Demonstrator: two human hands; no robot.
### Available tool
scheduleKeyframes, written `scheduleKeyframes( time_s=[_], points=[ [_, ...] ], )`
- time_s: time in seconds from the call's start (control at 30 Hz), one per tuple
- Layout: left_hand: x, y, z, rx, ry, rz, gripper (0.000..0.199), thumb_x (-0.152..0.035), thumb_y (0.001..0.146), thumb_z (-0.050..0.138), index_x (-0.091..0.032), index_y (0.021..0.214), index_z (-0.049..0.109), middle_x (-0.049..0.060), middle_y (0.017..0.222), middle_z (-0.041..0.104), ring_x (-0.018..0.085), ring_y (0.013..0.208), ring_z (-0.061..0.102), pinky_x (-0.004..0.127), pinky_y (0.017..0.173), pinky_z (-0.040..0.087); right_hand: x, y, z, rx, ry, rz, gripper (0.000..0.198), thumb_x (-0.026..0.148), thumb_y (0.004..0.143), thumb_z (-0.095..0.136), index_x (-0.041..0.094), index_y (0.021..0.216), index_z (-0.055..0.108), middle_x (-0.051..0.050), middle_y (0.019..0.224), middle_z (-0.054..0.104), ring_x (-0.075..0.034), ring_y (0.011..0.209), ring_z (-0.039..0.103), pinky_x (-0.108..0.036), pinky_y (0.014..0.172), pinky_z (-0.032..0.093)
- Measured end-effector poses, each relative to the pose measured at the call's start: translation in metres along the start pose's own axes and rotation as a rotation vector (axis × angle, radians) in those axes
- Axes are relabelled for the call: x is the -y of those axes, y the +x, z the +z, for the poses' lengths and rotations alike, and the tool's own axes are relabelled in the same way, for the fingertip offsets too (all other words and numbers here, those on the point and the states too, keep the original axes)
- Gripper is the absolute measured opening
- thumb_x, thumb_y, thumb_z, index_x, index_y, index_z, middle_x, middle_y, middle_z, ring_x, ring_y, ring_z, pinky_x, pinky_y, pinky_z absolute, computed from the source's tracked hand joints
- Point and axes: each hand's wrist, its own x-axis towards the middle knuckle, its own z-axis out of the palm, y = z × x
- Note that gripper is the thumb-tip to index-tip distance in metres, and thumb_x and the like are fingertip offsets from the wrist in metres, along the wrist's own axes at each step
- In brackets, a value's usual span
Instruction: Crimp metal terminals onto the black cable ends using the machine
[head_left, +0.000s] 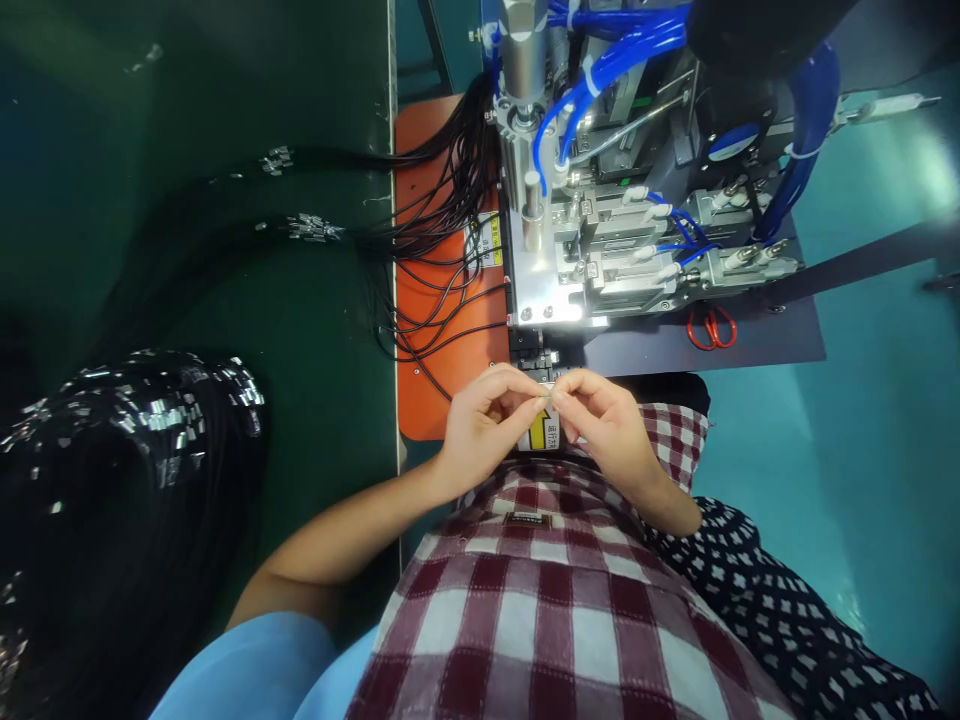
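Observation:
Both hands meet in front of the machine, fingertips almost touching. My left hand (487, 425) is closed in a pinch, thumb against index finger. My right hand (609, 428) pinches the same way just beside it. A tiny pale thing (549, 392) shows between the fingertips, too small to name. Below the fingers is a label with a yellow arrow (537, 432), partly covered by the hands. Just beyond them stands the metal machine (551, 295). Thin black cables (442, 225) run into its left side across an orange board (420, 400).
A dark green table (322, 400) lies at left, with cable bundles ending in silvery tips (311, 228) and a large coiled bundle (172, 420). Blue air hoses (637, 45) cross above the machine. Red-handled scissors (711, 328) rest on the grey base plate (795, 335).

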Motion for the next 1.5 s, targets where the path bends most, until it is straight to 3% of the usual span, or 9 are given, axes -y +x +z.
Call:
scheduleKeyframes(
  time_s=[0.1, 0.2, 0.4, 0.6, 0.67, 0.8, 0.93, 1.17, 1.5],
  points=[
    [0.002, -0.002, 0.0, 0.008, 0.126, 0.076, 0.009, -0.025, 0.083, 0.069, -0.018, 0.088, 0.071, 0.003, 0.084, 0.059, 0.011, 0.071, 0.053, 0.022, 0.058, 0.041, 0.002, -0.004, -0.001, -0.087, -0.172, -0.161, 0.014, 0.026, 0.09, 0.059, 0.021, 0.076, 0.058, 0.001, 0.07, 0.053, -0.013, 0.061, 0.047, -0.028, 0.058, 0.04],
    [0.002, -0.003, 0.001, 0.031, 0.106, 0.023, 0.011, -0.028, 0.085, 0.068, -0.017, 0.086, 0.069, 0.004, 0.083, 0.059, 0.012, 0.07, 0.053, 0.023, 0.058, 0.041, 0.002, -0.007, -0.002, -0.126, -0.302, -0.273, 0.013, 0.023, 0.089, 0.059, 0.021, 0.076, 0.059, -0.002, 0.077, 0.056, -0.015, 0.07, 0.05, -0.031, 0.067, 0.043],
    [0.003, 0.003, 0.002, 0.044, 0.031, 0.062, 0.007, -0.024, 0.084, 0.068, -0.017, 0.083, 0.069, 0.003, 0.081, 0.058, 0.013, 0.076, 0.054, 0.023, 0.063, 0.043, -0.004, -0.002, -0.001, 0.013, 0.039, 0.055, 0.018, 0.032, 0.09, 0.059, 0.02, 0.076, 0.055, 0.006, 0.055, 0.045, -0.01, 0.049, 0.04, -0.024, 0.049, 0.034],
    [-0.004, 0.014, -0.007, 0.2, -0.07, -0.31, 0.017, -0.028, 0.084, 0.067, -0.017, 0.095, 0.059, -0.002, 0.079, 0.053, 0.004, 0.049, 0.044, 0.019, 0.045, 0.035, -0.001, 0.008, -0.008, -0.046, -0.006, 0.023, 0.016, 0.03, 0.086, 0.062, 0.019, 0.076, 0.057, 0.006, 0.055, 0.046, -0.009, 0.049, 0.04, -0.024, 0.048, 0.034],
    [-0.004, 0.016, -0.011, 0.165, 0.109, -0.228, 0.016, -0.023, 0.085, 0.066, -0.019, 0.098, 0.058, -0.001, 0.084, 0.054, 0.006, 0.057, 0.05, 0.02, 0.051, 0.042, -0.001, 0.015, -0.015, -0.093, -0.028, 0.019, 0.016, 0.03, 0.085, 0.062, 0.019, 0.075, 0.057, 0.005, 0.055, 0.047, -0.009, 0.049, 0.042, -0.024, 0.049, 0.035],
    [0.005, 0.023, -0.018, 0.096, 0.567, 0.172, 0.008, -0.017, 0.09, 0.057, -0.018, 0.089, 0.065, 0.003, 0.085, 0.061, 0.014, 0.079, 0.059, 0.025, 0.072, 0.049, -0.007, 0.03, -0.028, -0.086, -0.084, 0.056, 0.017, 0.031, 0.084, 0.063, 0.018, 0.074, 0.058, 0.005, 0.055, 0.049, -0.009, 0.049, 0.042, -0.024, 0.048, 0.033],
    [0.019, 0.032, -0.026, 0.177, 0.703, 0.394, 0.021, -0.019, 0.096, 0.048, -0.018, 0.103, 0.068, 0.006, 0.09, 0.064, 0.014, 0.084, 0.061, 0.026, 0.077, 0.05, -0.014, 0.042, -0.034, -0.054, -0.116, 0.073, 0.017, 0.032, 0.083, 0.064, 0.017, 0.075, 0.06, 0.005, 0.055, 0.049, -0.01, 0.05, 0.044, -0.024, 0.05, 0.034],
    [0.028, 0.037, -0.034, 0.253, 0.91, 0.425, 0.034, -0.023, 0.099, 0.039, -0.02, 0.117, 0.068, 0.005, 0.084, 0.058, 0.014, 0.077, 0.058, 0.023, 0.068, 0.048, -0.018, 0.051, -0.036, -0.013, -0.168, 0.063, 0.019, 0.034, 0.083, 0.064, 0.017, 0.077, 0.06, 0.004, 0.056, 0.051, -0.01, 0.05, 0.044, -0.025, 0.049, 0.034],
    [0.025, 0.037, -0.035, 0.309, 0.987, 0.412, 0.036, -0.019, 0.096, 0.04, -0.023, 0.122, 0.066, 0.004, 0.083, 0.052, 0.015, 0.075, 0.053, 0.024, 0.065, 0.047, -0.017, 0.05, -0.036, -0.01, -0.244, 0.034, 0.015, 0.031, 0.085, 0.062, 0.017, 0.078, 0.06, 0.003, 0.06, 0.053, -0.01, 0.053, 0.047, -0.026, 0.053, 0.038]
  ],
)
